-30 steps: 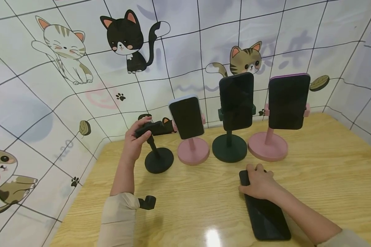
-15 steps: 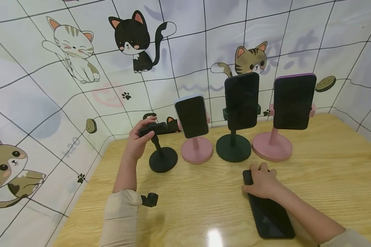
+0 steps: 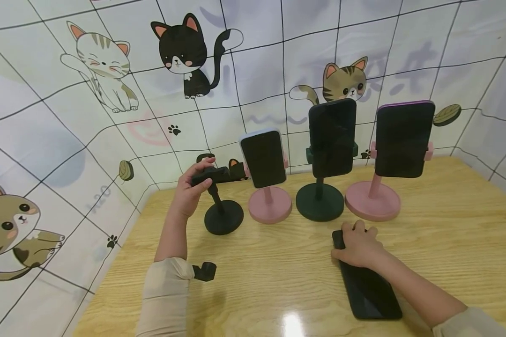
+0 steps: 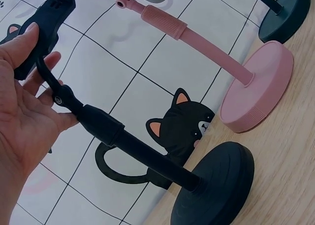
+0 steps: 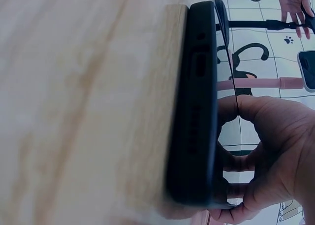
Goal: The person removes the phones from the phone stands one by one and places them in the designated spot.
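Observation:
My left hand (image 3: 189,193) holds the clamp head of a black phone stand (image 3: 224,218) at the table's back left. In the left wrist view, the thumb lies across the clamp (image 4: 47,28) and the fingers are behind it, by the stand's neck. That clamp bears no phone. Toward the front right, my right hand (image 3: 362,246) grips the far end of a black phone (image 3: 372,291), thumb on one long side and fingers over the other. The right wrist view shows the phone's port end (image 5: 194,112) close to the wood; whether it touches cannot be told.
Right of the black stand, a pink stand (image 3: 270,206), a dark green stand (image 3: 319,202) and a larger pink stand (image 3: 373,201) stand in a row, each bearing an upright phone. A cat-printed cloth (image 3: 253,56) hangs behind the wooden table (image 3: 261,281).
The head view has swung slightly left, so everything appears shifted right. The near end of the phone in my right hand has moved slightly away from me. My left hand keeps its hold on the clamp.

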{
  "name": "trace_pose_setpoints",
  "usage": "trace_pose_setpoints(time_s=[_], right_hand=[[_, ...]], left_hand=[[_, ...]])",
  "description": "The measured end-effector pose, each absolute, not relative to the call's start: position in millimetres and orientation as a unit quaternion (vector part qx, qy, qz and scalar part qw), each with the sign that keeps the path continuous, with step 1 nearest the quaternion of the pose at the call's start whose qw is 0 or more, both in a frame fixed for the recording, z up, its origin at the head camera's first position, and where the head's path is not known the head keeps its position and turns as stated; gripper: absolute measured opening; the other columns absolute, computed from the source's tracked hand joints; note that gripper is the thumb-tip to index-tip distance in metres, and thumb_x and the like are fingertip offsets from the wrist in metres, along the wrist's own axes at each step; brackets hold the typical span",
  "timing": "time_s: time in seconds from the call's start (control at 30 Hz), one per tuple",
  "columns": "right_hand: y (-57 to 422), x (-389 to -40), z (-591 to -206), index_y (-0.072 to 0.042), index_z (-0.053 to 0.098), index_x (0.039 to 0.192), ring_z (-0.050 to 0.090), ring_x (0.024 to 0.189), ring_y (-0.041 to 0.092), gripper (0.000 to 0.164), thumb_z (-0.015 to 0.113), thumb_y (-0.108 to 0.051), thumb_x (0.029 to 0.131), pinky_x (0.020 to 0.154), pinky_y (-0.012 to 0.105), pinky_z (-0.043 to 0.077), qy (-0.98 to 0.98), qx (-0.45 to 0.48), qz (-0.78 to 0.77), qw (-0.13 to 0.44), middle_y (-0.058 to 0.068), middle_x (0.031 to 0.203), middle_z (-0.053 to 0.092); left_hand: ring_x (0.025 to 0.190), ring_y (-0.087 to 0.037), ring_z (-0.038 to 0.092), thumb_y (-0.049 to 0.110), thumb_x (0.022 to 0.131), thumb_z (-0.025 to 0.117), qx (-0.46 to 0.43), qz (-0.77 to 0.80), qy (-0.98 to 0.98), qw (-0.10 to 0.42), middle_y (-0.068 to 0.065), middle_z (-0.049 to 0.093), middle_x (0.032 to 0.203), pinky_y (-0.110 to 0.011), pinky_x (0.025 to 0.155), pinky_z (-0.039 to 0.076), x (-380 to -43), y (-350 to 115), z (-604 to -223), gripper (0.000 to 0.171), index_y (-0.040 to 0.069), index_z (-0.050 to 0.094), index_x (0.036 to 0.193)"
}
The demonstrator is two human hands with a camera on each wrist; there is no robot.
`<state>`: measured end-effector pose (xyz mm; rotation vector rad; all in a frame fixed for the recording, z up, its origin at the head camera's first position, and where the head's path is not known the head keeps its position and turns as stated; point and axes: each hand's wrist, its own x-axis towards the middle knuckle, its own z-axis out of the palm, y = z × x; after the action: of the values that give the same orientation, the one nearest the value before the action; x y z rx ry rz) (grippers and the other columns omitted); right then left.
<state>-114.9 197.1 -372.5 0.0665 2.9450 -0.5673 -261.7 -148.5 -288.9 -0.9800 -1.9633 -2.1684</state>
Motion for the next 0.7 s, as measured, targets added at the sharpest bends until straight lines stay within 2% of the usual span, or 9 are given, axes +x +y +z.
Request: trace_pose_setpoints(time_s=[0.17, 0.37, 0.7], right_hand=[[197.4, -117.2, -375.3, 0.009, 0.043, 0.110, 0.033, 0.087, 0.049, 0.062, 0.067, -0.035, 0.073, 0.056, 0.051, 0.037, 0.981, 0.019, -0.178, 0.072, 0.029, 0.096, 0.038], [196.8, -118.2, -375.8, 0.008, 0.045, 0.108, 0.033, 0.087, 0.049, 0.062, 0.068, -0.035, 0.071, 0.058, 0.054, 0.035, 0.982, 0.018, -0.175, 0.072, 0.028, 0.096, 0.039], [197.0, -117.1, -374.7, 0.008, 0.045, 0.110, 0.034, 0.089, 0.048, 0.063, 0.068, -0.036, 0.071, 0.059, 0.056, 0.034, 0.983, 0.016, -0.169, 0.072, 0.027, 0.099, 0.039]], left_hand=[[0.133, -0.020, 0.022, -0.016, 0.082, 0.046, -0.325, -0.707, -0.628, 0.011, -0.015, 0.041, 0.133, -0.043, 0.106, 0.021, -263.0, -151.7, -289.1, 0.045, 0.022, 0.061, 0.102], [0.134, -0.020, 0.020, -0.014, 0.083, 0.047, -0.332, -0.707, -0.625, -0.002, -0.009, 0.041, 0.135, -0.045, 0.106, 0.020, -263.3, -155.1, -290.0, 0.044, 0.022, 0.061, 0.104], [0.133, -0.020, 0.021, -0.013, 0.084, 0.046, -0.320, -0.707, -0.631, -0.007, -0.015, 0.035, 0.139, -0.036, 0.103, 0.025, -261.5, -153.5, -288.4, 0.042, 0.022, 0.060, 0.103]])
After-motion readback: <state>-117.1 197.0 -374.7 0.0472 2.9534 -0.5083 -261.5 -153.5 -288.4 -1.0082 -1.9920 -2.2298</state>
